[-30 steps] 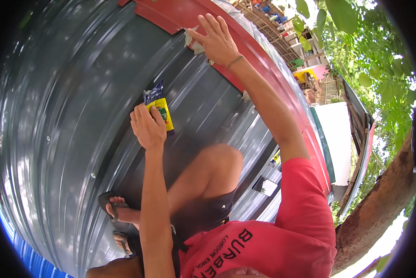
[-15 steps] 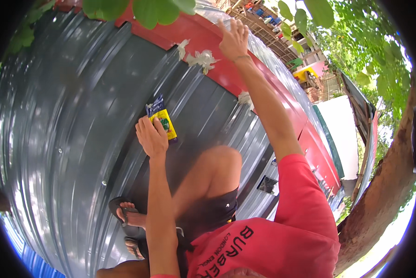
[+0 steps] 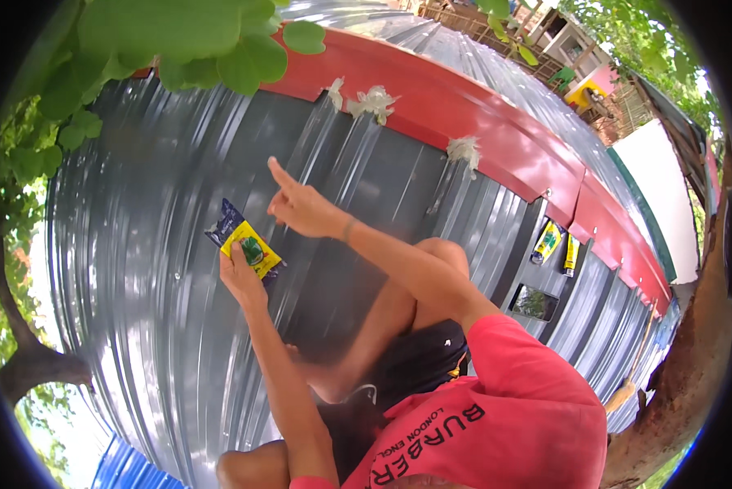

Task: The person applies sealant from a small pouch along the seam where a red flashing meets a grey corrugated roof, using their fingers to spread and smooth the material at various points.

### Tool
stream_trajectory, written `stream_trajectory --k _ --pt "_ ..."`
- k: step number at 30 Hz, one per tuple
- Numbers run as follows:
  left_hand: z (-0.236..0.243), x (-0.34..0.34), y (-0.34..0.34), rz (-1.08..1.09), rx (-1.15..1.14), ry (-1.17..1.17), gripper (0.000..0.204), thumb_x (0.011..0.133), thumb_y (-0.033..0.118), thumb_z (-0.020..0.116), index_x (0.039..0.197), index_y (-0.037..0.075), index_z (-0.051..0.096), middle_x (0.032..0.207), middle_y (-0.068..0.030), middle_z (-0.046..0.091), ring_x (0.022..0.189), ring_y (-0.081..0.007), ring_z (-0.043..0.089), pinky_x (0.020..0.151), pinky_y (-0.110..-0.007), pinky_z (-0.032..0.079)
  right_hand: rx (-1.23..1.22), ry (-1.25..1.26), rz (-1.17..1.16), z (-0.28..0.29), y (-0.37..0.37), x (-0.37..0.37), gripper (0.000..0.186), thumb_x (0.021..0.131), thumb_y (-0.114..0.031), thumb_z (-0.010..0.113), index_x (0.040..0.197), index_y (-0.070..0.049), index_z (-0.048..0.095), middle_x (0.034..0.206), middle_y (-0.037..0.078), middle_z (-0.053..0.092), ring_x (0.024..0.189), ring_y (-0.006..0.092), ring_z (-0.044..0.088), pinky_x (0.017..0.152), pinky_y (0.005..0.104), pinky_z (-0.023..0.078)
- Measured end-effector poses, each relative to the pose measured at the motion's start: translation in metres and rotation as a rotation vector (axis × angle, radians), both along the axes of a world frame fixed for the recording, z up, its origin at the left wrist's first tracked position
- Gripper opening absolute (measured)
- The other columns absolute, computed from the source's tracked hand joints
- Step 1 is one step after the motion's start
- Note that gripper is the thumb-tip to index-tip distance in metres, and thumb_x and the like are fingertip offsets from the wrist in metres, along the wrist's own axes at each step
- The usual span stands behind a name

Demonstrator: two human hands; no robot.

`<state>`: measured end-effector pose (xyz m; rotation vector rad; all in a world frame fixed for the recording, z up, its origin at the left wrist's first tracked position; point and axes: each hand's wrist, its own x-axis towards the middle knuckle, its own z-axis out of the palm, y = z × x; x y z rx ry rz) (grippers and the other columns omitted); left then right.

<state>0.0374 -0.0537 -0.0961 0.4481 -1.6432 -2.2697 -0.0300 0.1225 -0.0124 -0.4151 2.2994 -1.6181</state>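
So, left hand (image 3: 241, 279) gripping yellow-blue pouch (image 3: 258, 249), right hand (image 3: 310, 212) looks empty, pointing; guessing pouch-handling step, next calls for steady grip.

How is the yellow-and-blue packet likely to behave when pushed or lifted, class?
The yellow-and-blue packet is probably floppy at its crumpled blue end. It seems light, since the left hand alone holds it. Glints there suggest slick film that may slide.

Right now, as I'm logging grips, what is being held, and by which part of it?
The left hand holds a yellow-and-blue packet by its near long edge, thumb on the yellow face. The right hand holds nothing.
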Motion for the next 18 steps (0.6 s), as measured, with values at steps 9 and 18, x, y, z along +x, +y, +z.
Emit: stream_trajectory --k 9,18 --pt "0.013 0.023 0.010 0.106 -0.448 -0.107 0.023 0.107 0.021 0.051 0.099 0.003 0.062 0.075 -0.0007 0.057 0.062 -0.0142 0.053 0.059 -0.032 0.043 -0.189 -0.057 0.004 -0.006 -0.012 0.026 0.093 0.096 -0.012 0.062 0.163 -0.006 -0.003 0.103 0.012 0.069 0.087 0.0180 0.067 0.082 0.0323 0.054" --pt "0.061 0.027 0.048 0.013 -0.585 -0.173 0.026 0.107 0.023 0.049 0.102 0.000 0.060 0.078 -0.0214 0.064 0.070 -0.0349 0.064 0.067 -0.044 0.048 -0.381 -0.014 -0.201 -0.037 -0.022 0.033 0.102 0.087 0.005 0.070 0.163 -0.005 0.003 0.103 0.009 0.064 0.090 0.0135 0.063 0.080 0.0267 0.051"
